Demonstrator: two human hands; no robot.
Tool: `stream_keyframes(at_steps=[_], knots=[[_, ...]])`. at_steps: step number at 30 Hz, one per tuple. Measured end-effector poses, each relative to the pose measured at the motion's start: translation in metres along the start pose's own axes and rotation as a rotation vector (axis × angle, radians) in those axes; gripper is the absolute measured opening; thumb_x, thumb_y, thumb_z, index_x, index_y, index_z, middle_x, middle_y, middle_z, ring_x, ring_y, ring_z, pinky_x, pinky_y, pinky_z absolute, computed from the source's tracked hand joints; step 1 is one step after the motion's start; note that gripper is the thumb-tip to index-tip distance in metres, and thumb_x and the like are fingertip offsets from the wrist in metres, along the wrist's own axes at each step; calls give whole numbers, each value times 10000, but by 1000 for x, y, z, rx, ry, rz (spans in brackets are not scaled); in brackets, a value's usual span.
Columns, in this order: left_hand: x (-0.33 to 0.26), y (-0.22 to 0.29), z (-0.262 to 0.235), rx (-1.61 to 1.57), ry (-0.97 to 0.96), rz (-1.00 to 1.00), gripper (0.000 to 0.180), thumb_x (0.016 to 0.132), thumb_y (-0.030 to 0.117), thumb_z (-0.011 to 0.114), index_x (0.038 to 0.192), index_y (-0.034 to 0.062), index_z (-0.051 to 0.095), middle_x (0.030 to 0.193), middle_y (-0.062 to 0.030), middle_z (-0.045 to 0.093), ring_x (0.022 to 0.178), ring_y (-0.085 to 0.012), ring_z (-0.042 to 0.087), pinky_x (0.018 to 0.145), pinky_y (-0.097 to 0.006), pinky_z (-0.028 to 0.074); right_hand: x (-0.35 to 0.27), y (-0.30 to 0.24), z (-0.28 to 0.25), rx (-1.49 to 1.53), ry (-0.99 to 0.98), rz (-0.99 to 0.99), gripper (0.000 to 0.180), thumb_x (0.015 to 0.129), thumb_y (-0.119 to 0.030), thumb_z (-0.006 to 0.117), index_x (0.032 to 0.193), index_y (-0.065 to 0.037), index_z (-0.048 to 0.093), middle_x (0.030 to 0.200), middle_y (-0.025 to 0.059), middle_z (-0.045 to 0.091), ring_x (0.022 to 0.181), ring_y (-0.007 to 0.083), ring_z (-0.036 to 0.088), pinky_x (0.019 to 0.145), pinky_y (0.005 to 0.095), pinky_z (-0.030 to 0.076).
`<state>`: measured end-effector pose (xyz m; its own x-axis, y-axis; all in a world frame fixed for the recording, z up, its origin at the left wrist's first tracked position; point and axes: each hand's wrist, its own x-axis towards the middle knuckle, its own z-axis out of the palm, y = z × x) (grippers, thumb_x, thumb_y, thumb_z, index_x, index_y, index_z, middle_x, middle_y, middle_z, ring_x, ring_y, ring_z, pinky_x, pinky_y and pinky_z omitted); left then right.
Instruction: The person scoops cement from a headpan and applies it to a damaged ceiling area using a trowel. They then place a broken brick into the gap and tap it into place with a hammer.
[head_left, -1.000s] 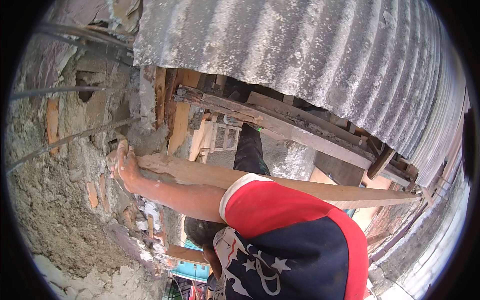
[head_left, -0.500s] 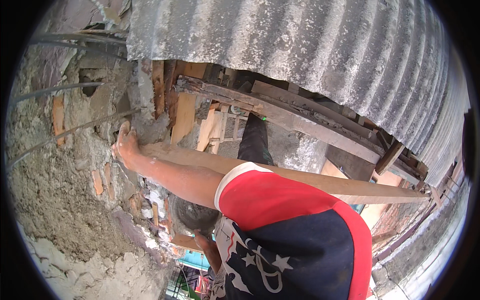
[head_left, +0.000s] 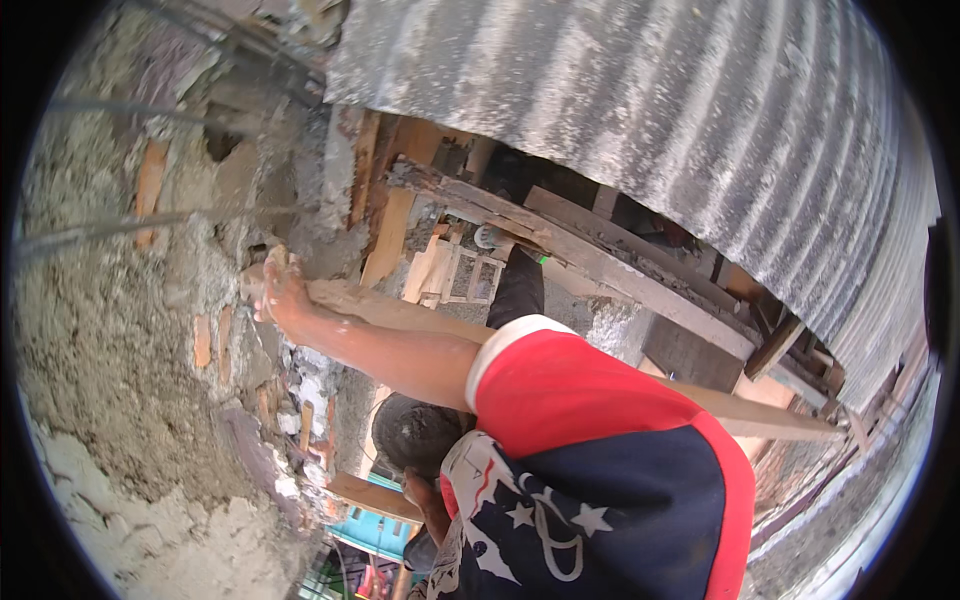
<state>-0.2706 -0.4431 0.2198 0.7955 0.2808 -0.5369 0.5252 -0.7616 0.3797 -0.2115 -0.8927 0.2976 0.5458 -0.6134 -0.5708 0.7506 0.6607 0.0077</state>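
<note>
Pan (head_left: 408,432) could slip if my left hand (head_left: 417,489), curled at its edge, loosens; my right hand (head_left: 285,294) bends at the rough wall (head_left: 110,370), any grip unclear.

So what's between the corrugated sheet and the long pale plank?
In the head view, a weathered beam, plus a small wooden frame and a dark trouser leg.
</note>
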Motion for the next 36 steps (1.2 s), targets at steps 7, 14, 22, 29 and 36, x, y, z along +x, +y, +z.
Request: stream_keyframes(at_steps=[7, 14, 22, 29, 36], knots=[[10, -15, -11, -60, 39, 168, 351, 821, 220, 630, 1007, -78, 646, 910, -99, 675, 819, -205, 603, 728, -365, 477, -143, -21, -60, -967, -284, 155, 681, 994, -176, 578, 1484, -68, 117, 1035, 89, 519, 668, 146, 561, 559, 277, 539], [-46, 52, -26, -404, 69, 133, 156, 755, 88, 640, 718, 30, 500, 679, -1, 506, 611, -111, 438, 553, -304, 369, -189, -103, -43, -2699, -907, -72, 555, 958, -357, 550, 1415, -64, 430, 1113, 210, 676, 939, 369, 679, 827, 443, 547], [-43, 77, -30, -615, 36, 389, 271, 774, 3, 644, 638, 68, 419, 621, 41, 436, 574, -61, 385, 514, -286, 333, -135, -29, -30, -3076, -1593, -211, 438, 917, -339, 598, 1269, -78, 580, 1002, 168, 694, 833, 325, 696, 739, 429, 562], [-62, 125, -37, -636, 13, 536, 189, 816, -35, 621, 724, 79, 503, 671, 53, 508, 593, -33, 436, 534, -228, 347, -95, 22, -51, -3002, -1677, 70, 447, 867, -314, 682, 1231, -67, 610, 963, 183, 682, 951, 345, 668, 786, 468, 536], [-76, 149, -51, -757, -153, 547, 88, 817, -56, 593, 863, 18, 600, 787, 13, 609, 678, -50, 498, 614, -230, 400, -90, -11, -91, -2699, -1539, 270, 459, 874, -365, 691, 1228, -84, 611, 1034, 211, 678, 991, 385, 652, 833, 460, 538]])
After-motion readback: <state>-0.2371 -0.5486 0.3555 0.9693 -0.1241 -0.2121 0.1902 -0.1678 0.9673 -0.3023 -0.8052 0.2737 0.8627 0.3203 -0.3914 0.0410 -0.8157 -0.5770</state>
